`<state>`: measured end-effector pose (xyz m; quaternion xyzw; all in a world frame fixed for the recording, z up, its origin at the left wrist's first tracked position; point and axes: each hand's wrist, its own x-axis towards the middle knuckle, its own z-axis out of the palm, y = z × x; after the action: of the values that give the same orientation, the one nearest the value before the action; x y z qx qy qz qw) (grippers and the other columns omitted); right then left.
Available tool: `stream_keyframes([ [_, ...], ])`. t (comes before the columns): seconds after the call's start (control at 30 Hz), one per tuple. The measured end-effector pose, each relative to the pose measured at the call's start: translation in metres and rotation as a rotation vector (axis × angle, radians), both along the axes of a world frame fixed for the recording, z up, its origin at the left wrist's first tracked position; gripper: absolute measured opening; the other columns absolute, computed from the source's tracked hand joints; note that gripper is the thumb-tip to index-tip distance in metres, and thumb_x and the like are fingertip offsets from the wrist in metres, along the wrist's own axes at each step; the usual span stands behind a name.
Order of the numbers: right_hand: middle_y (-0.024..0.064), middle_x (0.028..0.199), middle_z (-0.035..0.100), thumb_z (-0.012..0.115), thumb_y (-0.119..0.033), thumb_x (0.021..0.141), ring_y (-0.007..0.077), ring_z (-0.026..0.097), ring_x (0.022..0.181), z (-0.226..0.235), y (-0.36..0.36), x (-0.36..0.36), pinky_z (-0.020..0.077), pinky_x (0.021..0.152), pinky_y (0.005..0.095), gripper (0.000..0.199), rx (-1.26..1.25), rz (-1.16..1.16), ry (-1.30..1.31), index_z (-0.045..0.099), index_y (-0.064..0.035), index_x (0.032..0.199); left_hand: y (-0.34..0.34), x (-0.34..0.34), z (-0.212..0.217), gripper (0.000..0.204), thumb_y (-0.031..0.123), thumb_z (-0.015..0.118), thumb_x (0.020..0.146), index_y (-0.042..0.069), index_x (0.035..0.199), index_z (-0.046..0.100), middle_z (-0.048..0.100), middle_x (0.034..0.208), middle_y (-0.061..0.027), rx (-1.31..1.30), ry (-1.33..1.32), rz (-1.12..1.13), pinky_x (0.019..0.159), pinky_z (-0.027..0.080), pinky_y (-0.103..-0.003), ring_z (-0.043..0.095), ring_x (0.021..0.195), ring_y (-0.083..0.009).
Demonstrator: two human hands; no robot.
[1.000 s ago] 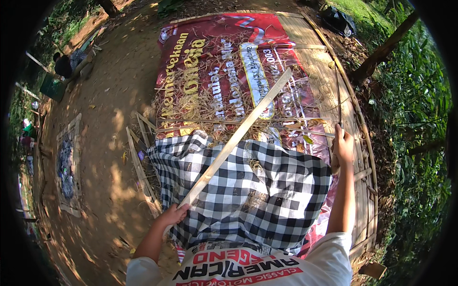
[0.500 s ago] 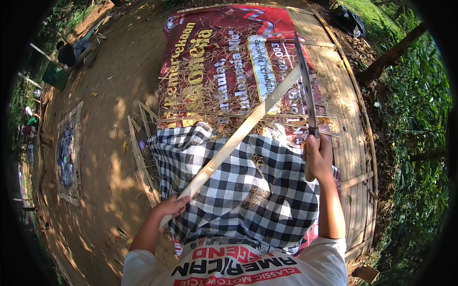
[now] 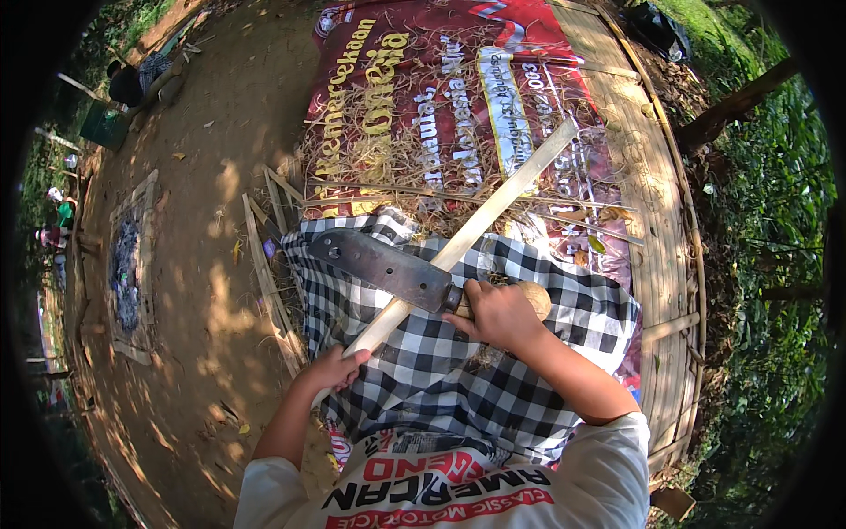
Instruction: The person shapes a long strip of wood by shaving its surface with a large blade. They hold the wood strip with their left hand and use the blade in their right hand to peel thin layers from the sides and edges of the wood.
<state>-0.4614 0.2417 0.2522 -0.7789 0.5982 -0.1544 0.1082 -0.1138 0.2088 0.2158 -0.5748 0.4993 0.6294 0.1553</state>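
At the far left, a green box (image 3: 101,128) stands on the dirt, its contents too small to make out; below it a shallow, plank-edged bed (image 3: 134,353) set on the ground contains loose grey, ash-like stuff (image 3: 126,273). Next come a few thin slats (image 3: 264,282) lying beside the checked cloth (image 3: 441,379) that covers the person's lap. The left hand (image 3: 339,367) has its fingers closed around the lower part of a pale, flat strip (image 3: 507,198), which slants up to the right over the cloth, its far end above a red banner (image 3: 423,18) strewn with straw. A broad dark knife (image 3: 383,269) crosses the strip above that hand, its tip pointing left; whether blade and strip touch I cannot tell. The right hand (image 3: 502,313) is wrapped around the wooden handle. The step in hand looks like setting the blade to the strip; to my eye, the next move calls for a steady left hold, with those fingers clear of the edge. Farther right runs a bamboo platform (image 3: 652,176), and beyond its upper corner lies a black plastic bag (image 3: 661,33), whose contents do not show.
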Motion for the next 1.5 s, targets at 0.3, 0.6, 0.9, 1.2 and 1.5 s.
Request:
stream_keyframes([
  [0.3, 0.0110, 0.062, 0.058, 0.063, -0.054, 0.083, 0.0265, 0.062, 0.051, 0.000, -0.005, -0.041, 0.0460, 0.045, 0.0350, 0.053, -0.051, 0.056, 0.130, 0.053, -0.0021, 0.080, 0.002, -0.001, 0.008, 0.057, 0.052, 0.061, 0.088, 0.002, 0.063, 0.052, 0.053, 0.056, -0.0047, -0.011, 0.018, 0.077, 0.042, 0.040, -0.026, 0.049, 0.044, -0.0116],
  [0.6, 0.0115, 0.069, 0.058, 0.067, -0.053, 0.081, 0.0282, 0.062, 0.058, 0.010, 0.002, -0.061, 0.0483, 0.050, 0.0365, 0.051, -0.007, 0.031, 0.229, 0.054, -0.0031, 0.085, 0.003, 0.001, 0.008, 0.060, 0.060, 0.059, 0.085, 0.005, 0.062, 0.049, 0.052, 0.056, -0.0047, -0.034, 0.070, 0.051, 0.042, 0.041, -0.026, 0.050, 0.044, -0.0115],
  [0.9, 0.0229, 0.065, 0.062, 0.065, -0.044, 0.087, 0.0387, 0.063, 0.059, 0.034, 0.005, -0.191, 0.0485, 0.052, 0.0446, 0.047, 0.038, -0.706, -0.017, 0.058, 0.0026, 0.084, 0.002, 0.001, 0.007, 0.057, 0.057, 0.059, 0.088, 0.006, 0.065, 0.048, 0.051, 0.059, -0.0026, 0.026, 0.048, 0.063, 0.045, 0.042, -0.026, 0.048, 0.047, -0.0109],
  [1.2, 0.0143, 0.050, 0.049, 0.062, -0.039, 0.090, 0.0317, 0.049, 0.045, 0.046, 0.038, -0.166, 0.0364, 0.049, 0.0445, 0.045, 0.019, -0.897, -0.112, 0.060, 0.0057, 0.085, 0.001, 0.004, -0.007, 0.057, 0.057, 0.057, 0.089, 0.004, 0.069, 0.050, 0.051, 0.060, -0.0025, 0.014, 0.087, 0.062, 0.046, 0.042, -0.026, 0.049, 0.049, -0.0109],
  [1.5, 0.0191, 0.062, 0.061, 0.070, -0.045, 0.082, 0.0390, 0.064, 0.061, 0.030, 0.022, -0.083, 0.0502, 0.057, 0.0465, 0.048, 0.050, -0.498, -0.121, 0.058, 0.0010, 0.088, 0.003, 0.000, 0.001, 0.061, 0.055, 0.055, 0.092, 0.001, 0.063, 0.052, 0.053, 0.056, -0.0045, -0.062, 0.020, -0.002, 0.047, 0.043, -0.028, 0.050, 0.046, -0.0131],
])
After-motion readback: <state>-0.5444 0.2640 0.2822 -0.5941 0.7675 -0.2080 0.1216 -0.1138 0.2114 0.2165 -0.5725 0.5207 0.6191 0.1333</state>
